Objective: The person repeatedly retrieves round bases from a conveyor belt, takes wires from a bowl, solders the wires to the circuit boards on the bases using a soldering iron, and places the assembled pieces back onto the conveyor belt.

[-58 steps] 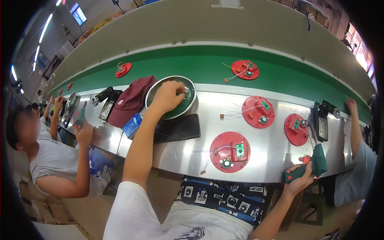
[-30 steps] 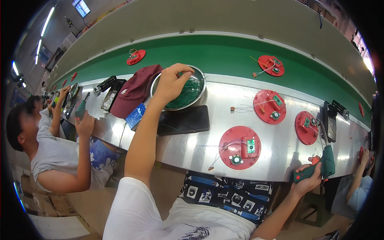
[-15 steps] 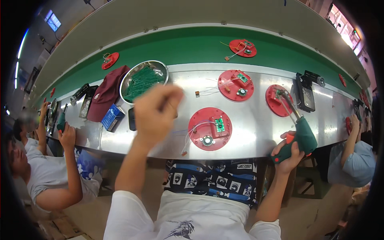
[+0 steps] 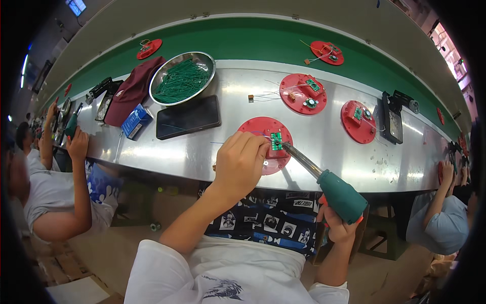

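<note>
At bench [image 4: 233,106] front: soldering tool [image 4: 340,195] now up to near red disc [image 4: 260,126]

Our near red disc lies flat on the steel, close to bench edge, roughly mid-view, left side partly covered by our L hand [image 4: 242,162]. Just changed: L hand's come across from beside the bowl, & the tool's swung in from the disc at R, so both hands now meet at one board [image 4: 277,141]; we'd judge work proper is on there. Disc is round, no long axis; its board runs longer near-to-far. Tool's long axis slants lower R to upper L, tip aimed at board's R edge; contact too small to tell.

Grip: R hand [image 4: 338,223] clamped round the tool's handle, partly hidden behind its body. L fingers bunched at board's L side; thumb tucked under, can't tell if they pinch a wire.

Farther out: phone [image 4: 188,121] upper L, blue box [image 4: 135,121] beyond it, metal bowl [image 4: 206,61] of green wires [image 4: 179,83] behind, maroon cap [image 4: 134,91] next to bowl. Upper R, wired disc [image 4: 295,81]; farther R, another disc [image 4: 358,130] beside black stand [image 4: 391,121]. Co-workers sit L [image 4: 53,197] & R [image 4: 438,218].
</note>
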### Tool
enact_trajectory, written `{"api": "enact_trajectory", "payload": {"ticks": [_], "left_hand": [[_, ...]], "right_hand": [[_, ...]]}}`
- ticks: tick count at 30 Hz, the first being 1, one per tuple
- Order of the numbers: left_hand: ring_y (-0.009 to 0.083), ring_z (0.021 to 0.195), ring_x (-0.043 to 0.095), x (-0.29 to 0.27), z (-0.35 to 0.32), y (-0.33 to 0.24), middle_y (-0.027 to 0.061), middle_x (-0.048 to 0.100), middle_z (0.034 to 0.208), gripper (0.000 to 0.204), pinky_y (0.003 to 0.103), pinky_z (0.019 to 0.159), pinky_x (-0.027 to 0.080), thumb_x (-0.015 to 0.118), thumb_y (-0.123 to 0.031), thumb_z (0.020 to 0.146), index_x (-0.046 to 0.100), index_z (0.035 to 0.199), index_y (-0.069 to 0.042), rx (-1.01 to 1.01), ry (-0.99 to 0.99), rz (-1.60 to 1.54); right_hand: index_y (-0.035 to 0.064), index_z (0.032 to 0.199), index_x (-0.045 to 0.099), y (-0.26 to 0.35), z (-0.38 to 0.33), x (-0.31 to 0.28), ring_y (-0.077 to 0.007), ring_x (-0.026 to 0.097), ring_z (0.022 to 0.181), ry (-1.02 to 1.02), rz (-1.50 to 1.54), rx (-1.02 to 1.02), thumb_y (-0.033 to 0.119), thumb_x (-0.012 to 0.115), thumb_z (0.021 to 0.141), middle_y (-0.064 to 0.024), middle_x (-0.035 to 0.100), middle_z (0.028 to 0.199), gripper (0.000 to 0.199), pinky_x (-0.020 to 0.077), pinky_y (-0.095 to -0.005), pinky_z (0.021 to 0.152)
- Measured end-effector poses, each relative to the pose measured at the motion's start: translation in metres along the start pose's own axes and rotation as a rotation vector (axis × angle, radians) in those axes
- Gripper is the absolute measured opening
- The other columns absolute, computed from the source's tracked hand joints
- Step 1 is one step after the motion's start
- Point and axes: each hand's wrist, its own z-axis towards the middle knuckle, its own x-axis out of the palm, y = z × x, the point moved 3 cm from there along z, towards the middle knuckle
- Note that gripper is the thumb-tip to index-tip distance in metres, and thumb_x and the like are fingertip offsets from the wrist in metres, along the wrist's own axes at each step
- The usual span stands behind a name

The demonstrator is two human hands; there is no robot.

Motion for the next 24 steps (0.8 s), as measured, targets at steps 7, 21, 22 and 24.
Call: {"api": "enact_trajectory", "payload": {"ticks": [7,21,22,24], "left_hand": [[0.0295,0.074,0.06,0.003,-0.003,0.003,0.0101,0.063,0.08,0.007,0.04,0.067,0.048,0.069,-0.004,0.083,0.065,0.088,-0.002,0.04,0.01,0.047],[0.0325,0.073,0.061,0.001,-0.001,0.003,0.0134,0.065,0.08,0.005,0.041,0.065,0.048,0.068,-0.002,0.083,0.066,0.088,0.001,0.014,0.021,0.041],[0.0325,0.073,0.061,0.001,-0.001,0.003,0.0134,0.065,0.08,0.005,0.041,0.065,0.048,0.068,-0.002,0.083,0.066,0.088,0.001,0.01,0.02,0.041],[0.0323,0.073,0.061,0.002,0.0,0.002,0.0131,0.065,0.08,0.005,0.041,0.065,0.048,0.068,-0.001,0.083,0.066,0.088,0.001,0.03,0.019,0.033]], "right_hand": [[-0.0088,0.118,0.059,0.016,0.015,0.012,-0.0177,0.061,0.056,0.006,0.004,0.104,0.001,0.063,0.086,-0.0156,0.064,0.095,0.034,0.0459,-0.0261,0.048],[-0.0111,0.127,0.052,0.021,0.025,0.016,-0.0212,0.061,0.054,-0.198,0.256,0.24,0.009,0.061,0.086,-0.0205,0.065,0.096,0.047,0.0477,-0.0287,0.048],[-0.0113,0.129,0.05,0.02,0.022,0.014,-0.0222,0.061,0.054,-0.226,0.287,0.197,0.011,0.062,0.086,-0.0222,0.065,0.097,0.049,0.0482,-0.0294,0.048],[-0.0116,0.13,0.049,0.018,0.018,0.005,-0.0237,0.062,0.054,-0.253,0.317,0.126,0.017,0.065,0.087,-0.0246,0.064,0.1,0.054,0.0493,-0.0304,0.047]]}}
